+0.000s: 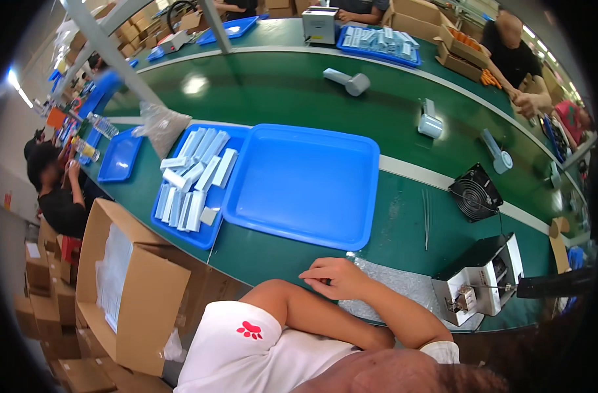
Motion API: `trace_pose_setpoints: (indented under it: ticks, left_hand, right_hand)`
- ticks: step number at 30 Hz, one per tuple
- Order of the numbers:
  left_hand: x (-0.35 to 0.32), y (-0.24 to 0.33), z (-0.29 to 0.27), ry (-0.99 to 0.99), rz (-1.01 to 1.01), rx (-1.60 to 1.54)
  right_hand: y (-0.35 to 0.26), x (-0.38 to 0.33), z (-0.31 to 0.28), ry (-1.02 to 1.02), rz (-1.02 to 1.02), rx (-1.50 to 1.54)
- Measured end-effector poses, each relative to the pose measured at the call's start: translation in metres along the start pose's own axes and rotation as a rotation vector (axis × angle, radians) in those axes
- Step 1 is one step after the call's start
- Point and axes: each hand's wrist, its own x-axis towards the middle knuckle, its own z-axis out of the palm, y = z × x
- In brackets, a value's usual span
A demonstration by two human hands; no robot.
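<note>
Tray point(214, 202) w/ lt-blue pcs point(225, 168) beside lg tray point(302, 187); R hand point(337, 278) free, L hidden, can't tell.

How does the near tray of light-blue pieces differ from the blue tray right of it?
Contents: the left tray holds many light-blue oblong pieces; the right tray shows its bare bottom.
Position: the left tray lies nearer the open cardboard carton; the right tray lies nearer the person's right hand.
Shared: both are blue with raised rims, on the green bench.

White short-sleeved shirt point(299, 357), red paw print point(250, 330) on sleeve point(224, 340)
</note>
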Motion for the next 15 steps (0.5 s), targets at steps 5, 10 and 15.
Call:
trace_pose_setpoints:
  ticks: [5,10,15]
  left_hand:
    - [-0.002,0.004,-0.005,-0.04,-0.05,-0.001]
    - [-0.005,0.001,0.001,0.0,-0.058,-0.09]
    - [-0.001,-0.001,0.028,0.076,-0.021,-0.022]
  right_hand:
    - [0.001,0.001,-0.003,-0.032,-0.029,-0.085]
    - [0.004,0.001,-0.001,-0.032,-0.064,-0.075]
    - [0.008,-0.002,0.001,-0.004,-0.084,-0.053]
